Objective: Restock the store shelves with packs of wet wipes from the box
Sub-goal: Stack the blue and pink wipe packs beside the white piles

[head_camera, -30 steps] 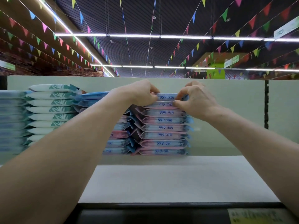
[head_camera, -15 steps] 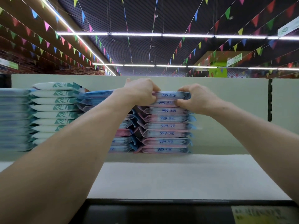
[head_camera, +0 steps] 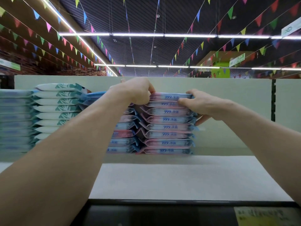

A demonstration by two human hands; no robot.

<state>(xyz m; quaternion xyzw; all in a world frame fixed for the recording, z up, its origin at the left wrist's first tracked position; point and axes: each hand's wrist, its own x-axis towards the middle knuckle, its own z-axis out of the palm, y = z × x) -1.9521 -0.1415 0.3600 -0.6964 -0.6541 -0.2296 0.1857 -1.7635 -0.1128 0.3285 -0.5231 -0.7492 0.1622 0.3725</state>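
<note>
**Both hands on the top of the 999 stack**

Your left hand (head_camera: 135, 92) is up at the top pack of wet wipes (head_camera: 171, 96), fingers curled over its left end and pinching it. Your right hand (head_camera: 200, 105) has the other end: thumb laid across the front edge just under that pack, fingers wrapped round the right side of the packs below.

That pack crowns the pink-and-blue stack (head_camera: 169, 134), eight high, standing at the rear of the shelf (head_camera: 179, 180) near the pale back panel (head_camera: 228, 98). Just to its left, touching it, is a second stack (head_camera: 125, 132) of the same kind, half hidden by your forearm. Further left stands a white-and-teal stack (head_camera: 57, 108), then a blurred blue stack (head_camera: 14, 118) at the frame edge.

The shelf is plain pale board, with a dark price rail (head_camera: 146, 212) along its near edge.

Overhead, a dark slatted ceiling, strip lights (head_camera: 138, 35) in long lines, and strings of coloured bunting (head_camera: 76, 51).

Reading now: each front edge shows "999" in blue, followed by two characters. The yellow label (head_camera: 263, 216) on the rail is too blurred to read, and so is the green hanging sign (head_camera: 237, 59).
</note>
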